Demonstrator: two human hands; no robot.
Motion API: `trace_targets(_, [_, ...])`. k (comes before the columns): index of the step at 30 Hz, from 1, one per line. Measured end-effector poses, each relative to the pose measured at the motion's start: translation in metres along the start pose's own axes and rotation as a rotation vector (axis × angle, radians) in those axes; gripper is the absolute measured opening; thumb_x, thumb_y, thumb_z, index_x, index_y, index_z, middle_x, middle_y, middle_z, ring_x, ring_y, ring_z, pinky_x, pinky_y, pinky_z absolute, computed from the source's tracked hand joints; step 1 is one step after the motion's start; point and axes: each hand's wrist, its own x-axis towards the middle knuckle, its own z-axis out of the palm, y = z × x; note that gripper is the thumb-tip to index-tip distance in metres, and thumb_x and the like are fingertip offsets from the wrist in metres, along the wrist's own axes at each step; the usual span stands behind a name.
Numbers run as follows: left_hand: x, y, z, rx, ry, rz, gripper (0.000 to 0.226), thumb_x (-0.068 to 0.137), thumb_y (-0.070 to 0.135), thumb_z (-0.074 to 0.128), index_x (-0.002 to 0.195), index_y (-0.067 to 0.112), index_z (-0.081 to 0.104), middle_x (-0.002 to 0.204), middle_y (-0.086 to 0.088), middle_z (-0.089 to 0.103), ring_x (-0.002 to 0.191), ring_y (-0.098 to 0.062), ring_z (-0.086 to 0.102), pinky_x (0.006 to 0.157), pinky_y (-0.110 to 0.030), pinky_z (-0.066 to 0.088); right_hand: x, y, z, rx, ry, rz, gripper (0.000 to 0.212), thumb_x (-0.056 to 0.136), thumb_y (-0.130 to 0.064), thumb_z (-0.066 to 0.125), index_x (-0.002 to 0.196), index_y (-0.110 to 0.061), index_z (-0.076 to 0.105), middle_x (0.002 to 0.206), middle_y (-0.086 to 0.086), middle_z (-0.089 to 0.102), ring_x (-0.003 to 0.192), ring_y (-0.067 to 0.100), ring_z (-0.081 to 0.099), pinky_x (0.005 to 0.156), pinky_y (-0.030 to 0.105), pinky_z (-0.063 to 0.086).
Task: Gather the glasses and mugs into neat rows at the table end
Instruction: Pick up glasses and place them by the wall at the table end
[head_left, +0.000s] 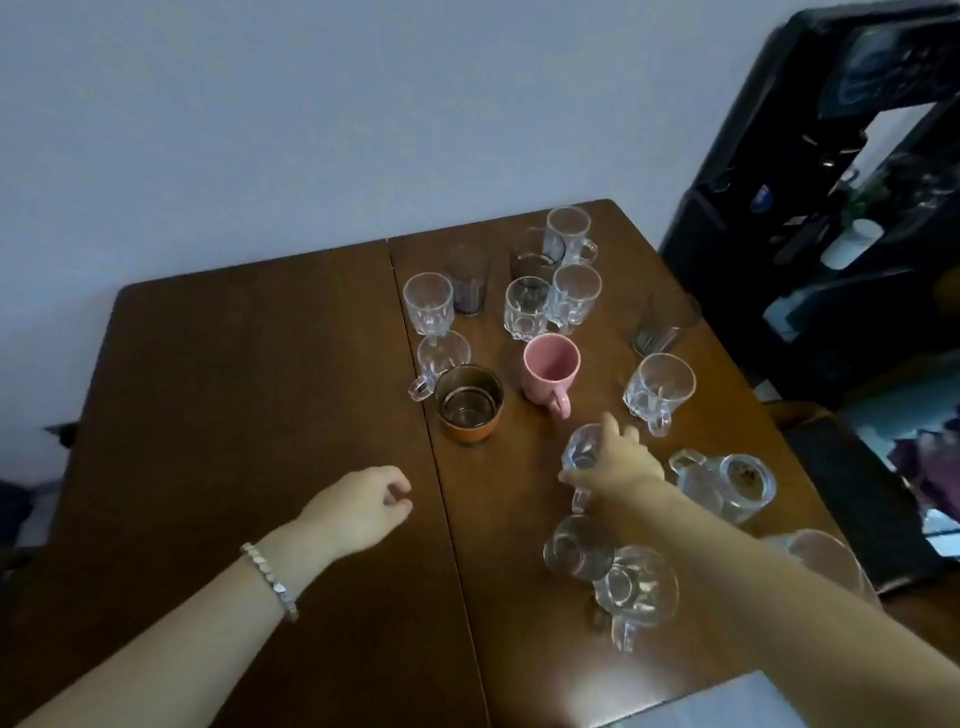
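Several clear glass mugs and tumblers stand scattered over the right half of the brown wooden table. My right hand is shut on a clear glass mug near the table's middle right. My left hand hovers over the bare wood left of the centre seam, fingers loosely curled, holding nothing. A pink mug and an amber glass cup stand just beyond my hands. More clear mugs sit under my right forearm. A clear mug stands to the right.
Dark smoked tumblers stand among the far glasses. A glass jar lies near the right table edge. A black water dispenser stands past the table's right side. A grey wall runs behind the table.
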Motion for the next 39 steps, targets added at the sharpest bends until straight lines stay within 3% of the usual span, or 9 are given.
trace_targets(3, [0.017, 0.019, 0.003, -0.087, 0.125, -0.028, 0.06, 0.092, 0.028, 0.056, 0.145, 0.028, 0.028, 0.144, -0.003, 0.045, 0.122, -0.018, 0.054, 0.099, -0.034, 0.05, 0.005, 0.01, 0.003, 0.123, -0.016, -0.039, 0.094, 0.07, -0.038, 0.077, 0.144, -0.024, 0.021, 0.138, 0.009, 0.038, 0.118, 0.03, 0.055, 0.093, 0.042, 0.052])
trace_targets(7, [0.045, 0.054, 0.005, -0.094, 0.298, 0.006, 0.084, 0.084, 0.038, 0.066, 0.149, 0.023, 0.015, 0.155, -0.006, 0.021, 0.136, -0.025, 0.038, 0.105, -0.038, 0.042, 0.003, 0.031, -0.002, 0.325, 0.014, -0.068, 0.091, 0.063, -0.036, 0.081, 0.139, -0.025, 0.031, 0.133, 0.005, 0.047, 0.111, 0.024, 0.059, 0.09, 0.035, 0.052])
trace_targets(12, [0.094, 0.085, 0.009, -0.017, 0.278, -0.104, 0.108, 0.072, 0.054, 0.072, 0.149, 0.016, 0.007, 0.156, -0.011, 0.012, 0.137, -0.037, 0.033, 0.104, -0.045, 0.043, -0.016, 0.039, -0.025, 0.426, 0.148, -0.147, 0.087, 0.062, -0.04, 0.083, 0.136, -0.028, 0.037, 0.133, 0.0, 0.051, 0.109, 0.017, 0.06, 0.085, 0.029, 0.05])
trace_targets(17, [0.104, 0.085, 0.022, -0.005, 0.459, -0.16, 0.097, 0.07, 0.05, 0.074, 0.143, 0.011, 0.023, 0.148, -0.013, 0.023, 0.129, -0.035, 0.037, 0.091, -0.039, 0.05, -0.032, 0.033, -0.044, 0.376, 0.169, -0.26, 0.091, 0.062, -0.036, 0.085, 0.138, -0.033, 0.035, 0.134, -0.003, 0.049, 0.108, 0.014, 0.06, 0.08, 0.024, 0.049])
trace_targets(21, [0.087, 0.068, 0.024, -0.084, 0.454, -0.115, 0.095, 0.061, 0.046, 0.082, 0.136, 0.016, 0.031, 0.14, -0.008, 0.03, 0.127, -0.029, 0.042, 0.09, -0.036, 0.051, -0.04, 0.01, -0.047, 0.364, 0.162, -0.336, 0.094, 0.06, -0.038, 0.086, 0.139, -0.033, 0.034, 0.132, -0.005, 0.051, 0.108, 0.012, 0.059, 0.079, 0.021, 0.048])
trace_targets(28, [0.015, -0.025, -0.002, -0.31, 0.453, -0.152, 0.1, 0.06, 0.042, 0.085, 0.14, 0.021, 0.03, 0.143, 0.001, 0.036, 0.133, -0.021, 0.037, 0.105, -0.036, 0.041, -0.059, -0.068, -0.034, 0.313, 0.111, -0.502, 0.094, 0.061, -0.034, 0.086, 0.138, -0.028, 0.034, 0.132, -0.006, 0.051, 0.11, 0.011, 0.059, 0.084, 0.024, 0.052])
trace_targets(33, [-0.025, -0.13, -0.066, -0.292, 0.539, -0.176, 0.102, 0.06, 0.04, 0.085, 0.144, 0.02, 0.031, 0.146, 0.0, 0.038, 0.134, -0.021, 0.038, 0.109, -0.038, 0.037, -0.074, -0.156, 0.002, 0.299, 0.061, -0.56, 0.094, 0.059, -0.036, 0.087, 0.137, -0.033, 0.035, 0.129, -0.012, 0.051, 0.108, 0.01, 0.06, 0.088, 0.03, 0.053])
trace_targets(37, [-0.021, -0.216, -0.125, -0.281, 0.612, -0.194, 0.106, 0.063, 0.038, 0.084, 0.148, 0.017, 0.025, 0.153, -0.004, 0.031, 0.138, -0.024, 0.034, 0.11, -0.04, 0.034, -0.078, -0.236, 0.039, 0.298, 0.016, -0.564, 0.093, 0.059, -0.034, 0.087, 0.137, -0.032, 0.036, 0.118, -0.015, 0.052, 0.102, 0.006, 0.058, 0.083, 0.021, 0.048])
trace_targets(39, [-0.005, -0.25, -0.156, -0.278, 0.646, -0.19, 0.109, 0.064, 0.04, 0.084, 0.149, 0.017, 0.02, 0.155, -0.005, 0.028, 0.14, -0.025, 0.032, 0.11, -0.042, 0.034, -0.074, -0.273, 0.054, 0.3, -0.008, -0.559, 0.093, 0.059, -0.033, 0.087, 0.137, -0.03, 0.036, 0.12, -0.01, 0.055, 0.103, 0.008, 0.059, 0.087, 0.024, 0.051])
